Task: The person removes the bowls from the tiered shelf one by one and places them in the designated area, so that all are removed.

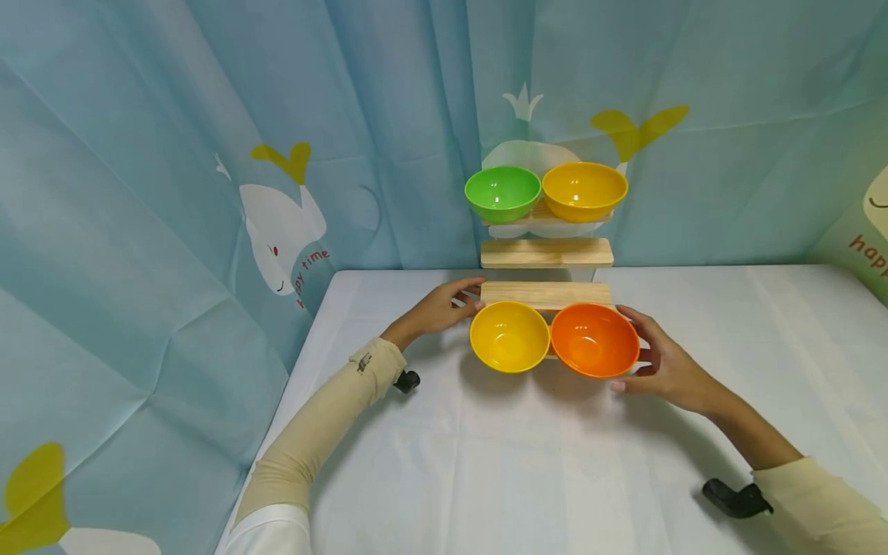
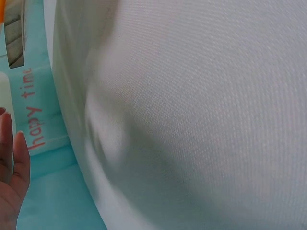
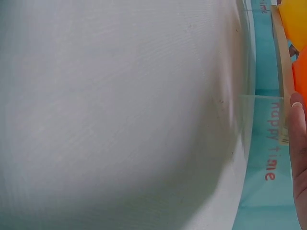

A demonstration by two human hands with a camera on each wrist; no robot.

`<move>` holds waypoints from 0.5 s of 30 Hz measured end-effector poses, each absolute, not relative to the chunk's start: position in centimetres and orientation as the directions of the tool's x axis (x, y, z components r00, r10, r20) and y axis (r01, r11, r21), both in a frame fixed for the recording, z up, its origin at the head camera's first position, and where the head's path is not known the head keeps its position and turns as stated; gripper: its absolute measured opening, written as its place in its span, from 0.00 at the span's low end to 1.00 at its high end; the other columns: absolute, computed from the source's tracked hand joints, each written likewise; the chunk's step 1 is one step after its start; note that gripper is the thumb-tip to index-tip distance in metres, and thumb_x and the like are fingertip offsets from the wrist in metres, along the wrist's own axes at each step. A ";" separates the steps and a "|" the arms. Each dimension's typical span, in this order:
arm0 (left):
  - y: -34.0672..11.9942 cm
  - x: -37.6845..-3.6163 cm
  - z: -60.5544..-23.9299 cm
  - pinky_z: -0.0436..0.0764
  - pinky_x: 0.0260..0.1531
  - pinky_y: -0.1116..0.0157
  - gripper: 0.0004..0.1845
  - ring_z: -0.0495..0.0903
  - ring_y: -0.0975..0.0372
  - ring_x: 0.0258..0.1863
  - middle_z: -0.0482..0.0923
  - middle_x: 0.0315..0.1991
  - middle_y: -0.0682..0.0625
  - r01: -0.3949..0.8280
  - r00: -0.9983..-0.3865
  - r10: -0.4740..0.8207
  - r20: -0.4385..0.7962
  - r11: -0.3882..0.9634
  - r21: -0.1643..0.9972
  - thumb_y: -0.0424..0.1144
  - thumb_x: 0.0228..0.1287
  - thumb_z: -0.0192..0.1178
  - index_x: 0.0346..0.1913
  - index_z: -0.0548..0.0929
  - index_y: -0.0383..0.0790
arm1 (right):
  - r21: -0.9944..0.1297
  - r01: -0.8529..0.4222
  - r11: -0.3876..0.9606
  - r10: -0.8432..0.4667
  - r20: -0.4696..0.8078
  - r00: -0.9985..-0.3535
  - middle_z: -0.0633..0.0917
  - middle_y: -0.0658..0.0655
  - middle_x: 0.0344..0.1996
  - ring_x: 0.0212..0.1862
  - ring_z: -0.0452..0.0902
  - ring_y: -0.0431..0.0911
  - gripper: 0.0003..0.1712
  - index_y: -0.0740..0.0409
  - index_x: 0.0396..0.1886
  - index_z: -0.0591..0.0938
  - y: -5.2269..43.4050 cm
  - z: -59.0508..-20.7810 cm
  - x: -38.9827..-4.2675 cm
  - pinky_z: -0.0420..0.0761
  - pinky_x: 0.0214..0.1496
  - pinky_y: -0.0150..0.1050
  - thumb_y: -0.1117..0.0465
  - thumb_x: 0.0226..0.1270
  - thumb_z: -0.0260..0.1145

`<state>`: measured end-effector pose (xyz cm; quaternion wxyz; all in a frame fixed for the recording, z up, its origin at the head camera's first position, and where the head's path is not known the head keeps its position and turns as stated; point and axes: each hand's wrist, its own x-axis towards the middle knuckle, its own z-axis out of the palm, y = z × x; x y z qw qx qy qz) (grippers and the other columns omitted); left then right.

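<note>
Meanwhile, at a white tabletop backed by a pale blue whale-print curtain, a person reaches with both hands to the lowest step of a wooden tiered shelf. On that step sit a yellow bowl and an orange bowl, side by side and touching. The left hand rests at the left end of the step, just beside the yellow bowl, its fingers relaxed and lightly spread, gripping nothing. The right hand cups the right side of the orange bowl, fingers curved against its rim and thumb low near its base. The middle step stands bare. On the top step a green bowl and a second yellow bowl stand side by side. Both wrist views show mostly white cloth; the right wrist view catches a fingertip beside an edge of the orange bowl.
</note>
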<state>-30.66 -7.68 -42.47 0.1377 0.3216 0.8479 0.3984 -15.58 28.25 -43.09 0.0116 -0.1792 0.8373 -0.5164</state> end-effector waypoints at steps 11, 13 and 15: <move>-7.7 -30.7 -42.7 0.77 0.50 0.64 0.31 0.75 0.61 0.53 0.72 0.59 0.49 0.443 -0.756 0.654 0.034 0.472 0.762 0.52 0.69 0.53 0.71 0.63 0.43 | -0.877 -0.287 0.386 -0.313 0.168 -0.935 0.64 0.52 0.63 0.50 0.73 0.36 0.59 0.46 0.74 0.52 28.1 -43.1 -15.7 0.83 0.38 0.36 0.72 0.46 0.76; -7.7 -30.8 -42.7 0.77 0.50 0.64 0.31 0.75 0.61 0.52 0.72 0.59 0.49 0.447 -0.755 0.655 0.037 0.471 0.761 0.52 0.70 0.53 0.71 0.63 0.43 | -0.878 -0.284 0.386 -0.312 0.166 -0.936 0.64 0.51 0.63 0.50 0.73 0.37 0.59 0.46 0.74 0.53 28.1 -43.1 -15.7 0.83 0.38 0.36 0.72 0.47 0.76; -7.7 -30.8 -42.8 0.77 0.49 0.64 0.31 0.75 0.60 0.52 0.72 0.59 0.49 0.450 -0.754 0.656 0.041 0.470 0.760 0.51 0.70 0.53 0.71 0.63 0.43 | -0.877 -0.283 0.388 -0.309 0.165 -0.937 0.64 0.51 0.63 0.50 0.73 0.37 0.59 0.45 0.74 0.53 28.1 -43.1 -15.8 0.83 0.38 0.36 0.72 0.47 0.76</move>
